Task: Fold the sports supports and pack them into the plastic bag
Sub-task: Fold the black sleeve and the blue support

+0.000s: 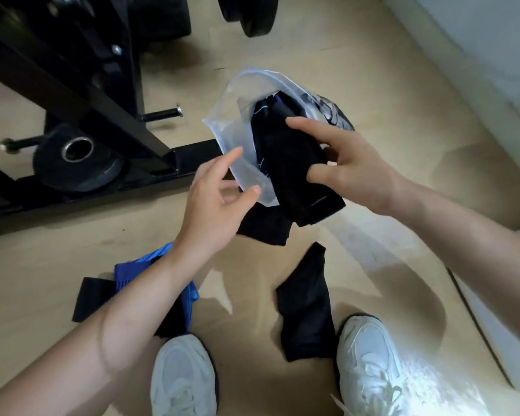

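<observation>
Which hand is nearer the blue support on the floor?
Left. The left hand is just beyond the blue support; the right hand holds a black support at the plastic bag.
</observation>
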Action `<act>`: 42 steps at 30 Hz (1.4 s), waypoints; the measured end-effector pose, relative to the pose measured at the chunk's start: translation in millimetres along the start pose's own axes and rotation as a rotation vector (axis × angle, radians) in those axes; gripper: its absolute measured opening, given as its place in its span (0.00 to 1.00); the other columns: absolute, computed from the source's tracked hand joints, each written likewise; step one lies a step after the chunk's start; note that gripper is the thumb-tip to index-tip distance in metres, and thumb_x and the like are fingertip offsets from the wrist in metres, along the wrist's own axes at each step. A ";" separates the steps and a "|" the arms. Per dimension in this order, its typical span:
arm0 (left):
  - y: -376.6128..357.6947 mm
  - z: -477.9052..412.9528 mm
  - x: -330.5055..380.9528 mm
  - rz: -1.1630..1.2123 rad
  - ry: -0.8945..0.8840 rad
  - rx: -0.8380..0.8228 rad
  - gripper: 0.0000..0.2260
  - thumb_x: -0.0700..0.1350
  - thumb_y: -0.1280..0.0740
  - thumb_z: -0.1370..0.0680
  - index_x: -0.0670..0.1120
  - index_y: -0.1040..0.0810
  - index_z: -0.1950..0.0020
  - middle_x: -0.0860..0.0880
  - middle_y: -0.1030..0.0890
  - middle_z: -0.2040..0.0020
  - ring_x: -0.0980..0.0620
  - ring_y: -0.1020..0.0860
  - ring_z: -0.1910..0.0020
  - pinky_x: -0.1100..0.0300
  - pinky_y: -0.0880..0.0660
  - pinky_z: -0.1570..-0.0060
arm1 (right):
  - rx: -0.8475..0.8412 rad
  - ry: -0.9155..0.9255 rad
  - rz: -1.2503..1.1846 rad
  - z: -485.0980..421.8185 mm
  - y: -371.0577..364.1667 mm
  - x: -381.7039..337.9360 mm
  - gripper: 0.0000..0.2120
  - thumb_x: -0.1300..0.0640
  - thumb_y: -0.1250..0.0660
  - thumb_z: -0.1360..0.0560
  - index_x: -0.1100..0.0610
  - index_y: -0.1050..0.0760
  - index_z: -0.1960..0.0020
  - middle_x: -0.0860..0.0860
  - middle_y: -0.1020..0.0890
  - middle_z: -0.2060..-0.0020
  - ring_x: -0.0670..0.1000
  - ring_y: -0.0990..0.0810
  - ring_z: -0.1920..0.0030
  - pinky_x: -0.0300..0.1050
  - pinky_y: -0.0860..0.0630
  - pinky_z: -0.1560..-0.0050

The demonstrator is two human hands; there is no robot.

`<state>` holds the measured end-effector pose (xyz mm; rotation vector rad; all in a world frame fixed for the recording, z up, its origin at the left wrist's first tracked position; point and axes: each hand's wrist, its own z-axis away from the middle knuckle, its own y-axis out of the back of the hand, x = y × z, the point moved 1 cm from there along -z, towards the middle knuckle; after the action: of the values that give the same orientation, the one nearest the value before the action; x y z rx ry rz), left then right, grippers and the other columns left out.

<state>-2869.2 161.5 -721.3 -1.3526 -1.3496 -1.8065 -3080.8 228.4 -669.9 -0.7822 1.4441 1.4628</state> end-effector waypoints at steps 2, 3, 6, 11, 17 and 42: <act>-4.9 -8.3 -2.7 -0.027 -0.042 0.044 0.26 0.43 0.26 0.23 0.51 0.27 0.26 0.52 0.25 0.34 0.59 0.20 0.46 0.69 0.23 0.49 | -0.033 0.011 0.161 -29.8 -5.8 0.7 0.35 0.65 0.33 0.29 0.47 0.33 0.24 0.40 0.21 0.39 0.41 0.21 0.42 0.40 0.24 0.39; -6.8 -10.5 -4.3 -0.036 -0.064 0.059 0.26 0.41 0.26 0.24 0.48 0.27 0.26 0.52 0.24 0.35 0.62 0.19 0.47 0.65 0.21 0.47 | -0.041 0.017 0.253 -44.8 -7.3 1.7 0.36 0.64 0.32 0.29 0.48 0.35 0.24 0.44 0.22 0.36 0.44 0.22 0.40 0.39 0.25 0.39; -10.2 -13.4 -7.2 -0.032 -0.125 0.089 0.27 0.37 0.25 0.25 0.44 0.27 0.26 0.50 0.25 0.37 0.63 0.18 0.50 0.63 0.19 0.49 | -0.055 0.046 0.525 -91.8 -6.3 5.4 0.37 0.60 0.30 0.27 0.50 0.40 0.21 0.52 0.25 0.31 0.52 0.25 0.36 0.33 0.33 0.46; -14.1 -22.7 2.2 0.015 -0.194 0.151 0.28 0.31 0.29 0.26 0.43 0.27 0.27 0.50 0.26 0.37 0.59 0.18 0.51 0.64 0.19 0.54 | -0.107 0.002 0.718 -147.1 -5.9 16.4 0.45 0.45 0.30 0.24 0.53 0.54 0.18 0.58 0.33 0.25 0.57 0.33 0.26 0.42 0.36 0.33; -15.3 -29.6 12.1 0.045 -0.223 0.131 0.29 0.30 0.31 0.26 0.45 0.28 0.26 0.51 0.27 0.36 0.59 0.19 0.51 0.69 0.22 0.54 | -0.360 -0.188 1.370 -162.6 -18.7 49.9 0.46 0.26 0.46 0.26 0.44 0.66 0.20 0.63 0.56 0.20 0.62 0.55 0.21 0.56 0.49 0.24; 42.8 113.9 -158.4 -0.649 0.281 -0.008 0.27 0.57 0.24 0.28 0.54 0.26 0.31 0.53 0.26 0.35 0.46 0.26 0.37 0.47 0.25 0.43 | -0.259 0.094 0.757 92.6 -121.3 145.0 0.26 0.44 0.27 0.31 0.51 0.24 0.36 0.52 0.23 0.39 0.59 0.26 0.44 0.57 0.23 0.47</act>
<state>-2727.3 224.2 -847.1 -0.6492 -1.7417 -2.2988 -3012.3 331.8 -840.1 -0.4648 1.7434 2.2391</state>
